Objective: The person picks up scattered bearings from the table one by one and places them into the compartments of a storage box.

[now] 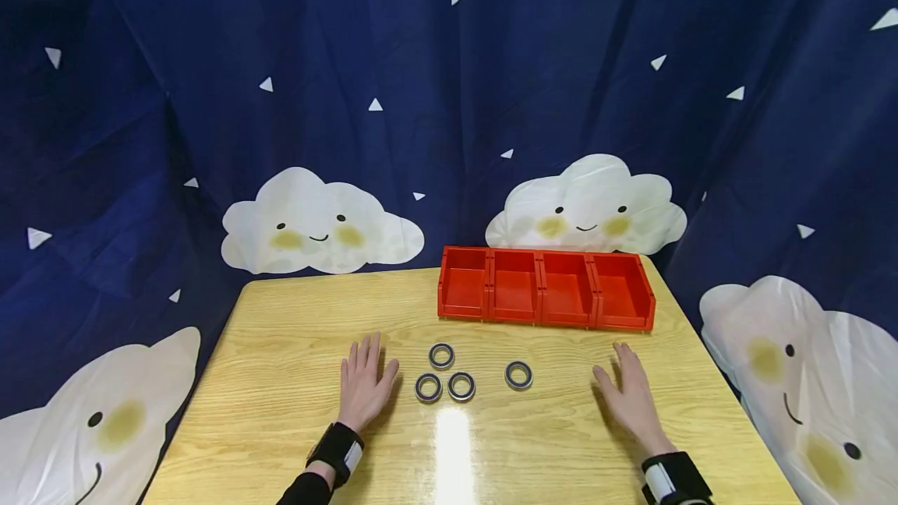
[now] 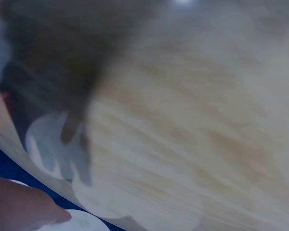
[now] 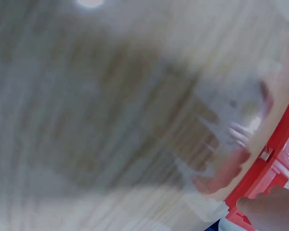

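Note:
Dark ring-shaped bearings with metal rims lie flat on the wooden table [image 1: 295, 349]. Three sit in a cluster: an upper bearing [image 1: 433, 365], a lower left bearing [image 1: 418, 396] and a lower right bearing [image 1: 452, 394]. A separate bearing [image 1: 508, 382] lies to their right. My left hand [image 1: 365, 392], fingers straight and holding nothing, is just left of the cluster; part of it [image 2: 24, 207] shows in the left wrist view. My right hand [image 1: 631, 400], also empty with fingers extended, is right of the lone bearing, below the red bins.
A joined row of red open-front bins [image 1: 515, 287] stands at the table's back right edge, several compartments wide. Behind it hangs a dark blue curtain [image 1: 393, 45] printed with clouds and white triangles. A bright light reflection crosses the table's front middle.

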Motion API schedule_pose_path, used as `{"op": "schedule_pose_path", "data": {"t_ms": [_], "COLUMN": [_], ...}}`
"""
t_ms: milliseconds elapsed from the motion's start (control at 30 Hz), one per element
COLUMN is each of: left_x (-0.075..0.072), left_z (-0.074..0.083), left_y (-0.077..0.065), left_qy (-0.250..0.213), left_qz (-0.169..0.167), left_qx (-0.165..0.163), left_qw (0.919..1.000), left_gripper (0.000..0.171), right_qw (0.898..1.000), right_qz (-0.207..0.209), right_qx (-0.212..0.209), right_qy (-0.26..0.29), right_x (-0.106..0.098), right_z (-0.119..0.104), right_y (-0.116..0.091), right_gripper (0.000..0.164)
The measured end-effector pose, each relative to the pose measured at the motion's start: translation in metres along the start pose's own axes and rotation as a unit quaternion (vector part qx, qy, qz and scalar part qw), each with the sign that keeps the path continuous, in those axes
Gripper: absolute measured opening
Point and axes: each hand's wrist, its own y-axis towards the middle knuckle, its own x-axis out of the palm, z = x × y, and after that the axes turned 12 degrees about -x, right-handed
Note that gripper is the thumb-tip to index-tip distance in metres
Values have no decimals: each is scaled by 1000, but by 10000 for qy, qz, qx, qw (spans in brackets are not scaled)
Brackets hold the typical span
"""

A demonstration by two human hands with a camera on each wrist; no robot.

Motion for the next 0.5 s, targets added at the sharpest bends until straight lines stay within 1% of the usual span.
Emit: {"op": "schedule_pose_path", "data": {"t_ms": [133,233,333,500], "left_x": [6,9,12,19], "left_z": [12,21,29,46], "left_y": [10,16,22,32], "left_qy": [-83,-110,-171,-380], "left_qz": [-97,-98,-174,-417], "left_qx": [67,127,79,40], "left_qw": [9999,9998,9997,9984], "left_gripper": [67,66,67,67], "right_qw": [9995,9989,9972,9923], "right_qz": [83,93,116,194], "right_qx": [211,386,673,1186], "right_qy": [197,248,293,298], "right_x": [-8,-14,-21,-36], "right_z": [6,10,14,18], "right_y": [9,16,23,41], "right_gripper": [68,67,68,70]}}
